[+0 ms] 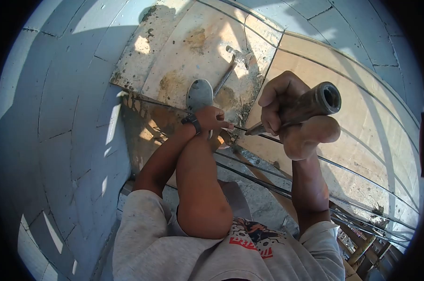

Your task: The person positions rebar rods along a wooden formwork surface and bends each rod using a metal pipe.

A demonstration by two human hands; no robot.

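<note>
My right hand [298, 117] is wrapped round a dark metal tool [305, 105] that has a hollow round end facing up and to the right. The tool's narrow tip [255, 129] points left, close to a thin dark rod [273, 138]. Beside my bent knee, my left hand [214, 120] has its index finger stretched toward that tip; a dark watch is on the wrist. Whether the left fingers hold anything is hard to make out. A claw hammer [229, 70] lies on the stained board above my shoe [199, 96].
A stained board [174, 51] lies ahead, with a lighter plywood sheet [352, 107] to the right. Long dark rods [362, 175] run across the sheets. Grey block walls [57, 103] stand at the left and far side. Wooden pieces [362, 250] are at lower right.
</note>
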